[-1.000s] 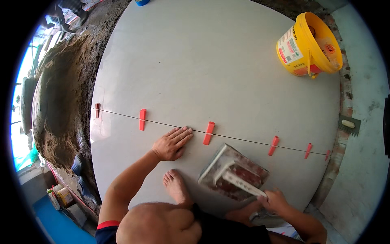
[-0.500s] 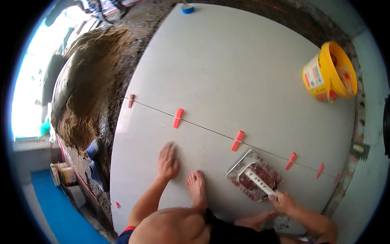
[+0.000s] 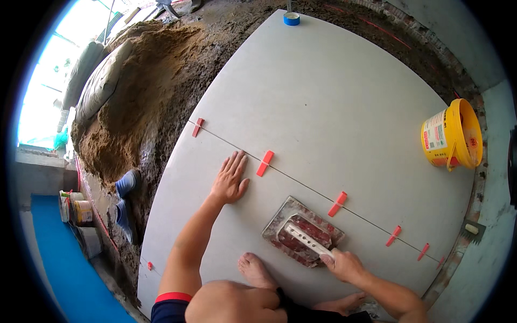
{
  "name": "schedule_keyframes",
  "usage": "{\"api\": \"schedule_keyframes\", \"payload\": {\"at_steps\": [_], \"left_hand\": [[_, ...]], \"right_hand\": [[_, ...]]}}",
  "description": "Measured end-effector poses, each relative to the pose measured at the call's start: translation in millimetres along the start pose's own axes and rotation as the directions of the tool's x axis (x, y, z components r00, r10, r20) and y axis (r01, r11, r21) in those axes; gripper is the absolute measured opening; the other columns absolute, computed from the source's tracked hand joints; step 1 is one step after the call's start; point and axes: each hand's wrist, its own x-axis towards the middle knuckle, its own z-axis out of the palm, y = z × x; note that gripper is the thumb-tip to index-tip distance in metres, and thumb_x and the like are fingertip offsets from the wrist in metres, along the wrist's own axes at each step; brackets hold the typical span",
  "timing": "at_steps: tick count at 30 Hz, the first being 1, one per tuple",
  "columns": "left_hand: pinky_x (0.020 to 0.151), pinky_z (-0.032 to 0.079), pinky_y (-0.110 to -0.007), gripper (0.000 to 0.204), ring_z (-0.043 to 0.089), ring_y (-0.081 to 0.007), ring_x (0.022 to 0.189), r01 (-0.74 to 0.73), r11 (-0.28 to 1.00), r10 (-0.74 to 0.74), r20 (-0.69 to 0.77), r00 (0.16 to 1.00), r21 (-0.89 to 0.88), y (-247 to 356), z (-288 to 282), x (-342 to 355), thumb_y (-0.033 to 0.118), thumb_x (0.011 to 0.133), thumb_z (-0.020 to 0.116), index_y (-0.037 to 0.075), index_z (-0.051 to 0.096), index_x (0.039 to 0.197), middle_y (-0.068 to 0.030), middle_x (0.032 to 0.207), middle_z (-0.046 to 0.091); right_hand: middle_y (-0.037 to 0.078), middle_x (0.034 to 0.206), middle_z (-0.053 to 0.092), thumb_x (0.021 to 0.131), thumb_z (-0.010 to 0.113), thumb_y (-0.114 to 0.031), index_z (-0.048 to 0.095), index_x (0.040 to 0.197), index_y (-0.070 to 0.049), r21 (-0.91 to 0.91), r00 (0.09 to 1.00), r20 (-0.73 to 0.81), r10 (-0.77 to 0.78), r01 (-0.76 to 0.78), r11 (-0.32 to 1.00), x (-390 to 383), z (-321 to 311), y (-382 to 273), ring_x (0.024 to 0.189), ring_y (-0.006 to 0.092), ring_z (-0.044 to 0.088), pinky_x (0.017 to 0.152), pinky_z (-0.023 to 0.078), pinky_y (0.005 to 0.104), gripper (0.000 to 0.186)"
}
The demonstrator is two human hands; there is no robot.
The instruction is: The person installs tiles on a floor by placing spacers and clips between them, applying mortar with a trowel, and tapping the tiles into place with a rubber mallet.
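My left hand (image 3: 231,180) lies flat on a large pale grey floor tile (image 3: 215,237), fingers spread. Its fingertips reach the thin joint between two tiles, just left of a red levelling wedge (image 3: 265,163). My right hand (image 3: 344,266) is wrapped round the pale, hole-punched handle of a rectangular float (image 3: 304,230). The float's base is smeared with dried mortar and rests on the near tile, apart from the joint. Another red wedge (image 3: 337,204) stands on the joint beyond the float. Several more wedges run along that line to both sides.
A yellow bucket (image 3: 439,134) stands on the far tile at right. Blue tape (image 3: 291,19) sits at its far corner. Left of the tiles are a sand heap (image 3: 156,81), blue shoes (image 3: 126,184) and small tubs (image 3: 82,210). A notched trowel (image 3: 473,230) lies by the right wall.
My left hand has slid forward to the joint. The float in my right hand has moved left and back from the joint. The whole view has shifted.
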Motion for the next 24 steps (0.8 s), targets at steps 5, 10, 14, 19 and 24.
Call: {"api": "schedule_keyframes", "payload": {"at_steps": [5, 10, 14, 19, 24], "left_hand": [[0.120, 0.017, -0.045, 0.069, 0.021, -0.0336, 0.147, -0.023, 1.000, 0.023, 0.011, 1.000, -0.016, -13, 0, 13, 0.034, 0.091, 0.045, 0.003, 0.027, 0.150, -0.0165, 0.157, 0.026], [0.118, 0.020, -0.047, 0.069, 0.026, -0.0339, 0.145, -0.040, 0.999, 0.040, -0.023, 0.999, -0.010, -18, 3, 20, 0.034, 0.089, 0.048, 0.003, 0.031, 0.148, -0.0169, 0.156, 0.029], [0.118, 0.021, -0.047, 0.067, 0.027, -0.0339, 0.144, 0.033, 0.999, -0.031, -0.083, 0.996, 0.031, -24, -33, 4, 0.035, 0.090, 0.047, 0.005, 0.033, 0.148, -0.0165, 0.155, 0.031], [0.116, 0.023, -0.049, 0.059, 0.033, -0.0328, 0.142, 0.212, 0.951, -0.240, -0.108, 0.965, -0.224, -24, 1, 55, 0.035, 0.093, 0.053, 0.005, 0.042, 0.143, -0.0170, 0.151, 0.037], [0.099, 0.045, -0.044, 0.053, 0.056, -0.0365, 0.120, 0.264, 0.865, -0.265, 0.057, 0.962, -0.427, 46, -58, 71, 0.040, 0.090, 0.062, 0.003, 0.058, 0.128, -0.0227, 0.127, 0.060]], "right_hand": [[0.026, 0.070, 0.064, 0.097, 0.047, -0.052, 0.055, 0.088, -0.001, 0.020, 0.997, 0.007, -0.073, 0.073, 0.997, -15, -6, -17, 0.071, 0.0473, 0.064, 0.063, 0.050, 0.0548, 0.052], [0.028, 0.078, 0.066, 0.093, 0.048, -0.059, 0.061, 0.090, -0.001, 0.018, 0.994, 0.039, 0.104, -0.105, 0.994, 17, 13, -9, 0.078, 0.0482, 0.064, 0.069, 0.052, 0.0558, 0.060], [0.030, 0.090, 0.066, 0.094, 0.041, -0.064, 0.063, 0.098, -0.001, 0.084, 0.998, 0.062, -0.015, 0.010, 0.996, 36, 13, -42, 0.088, 0.0481, 0.064, 0.078, 0.051, 0.0556, 0.067], [0.026, 0.096, 0.067, 0.095, 0.035, -0.067, 0.060, 0.104, -0.003, 0.043, 0.992, 0.093, -0.085, 0.082, 0.996, 76, -4, -84, 0.095, 0.0448, 0.064, 0.083, 0.050, 0.0533, 0.068], [0.020, 0.094, 0.067, 0.093, 0.050, -0.059, 0.056, 0.109, -0.006, -0.032, 0.971, -0.059, -0.233, 0.231, 0.972, 77, 5, -75, 0.092, 0.0401, 0.065, 0.078, 0.050, 0.0506, 0.056]]}}
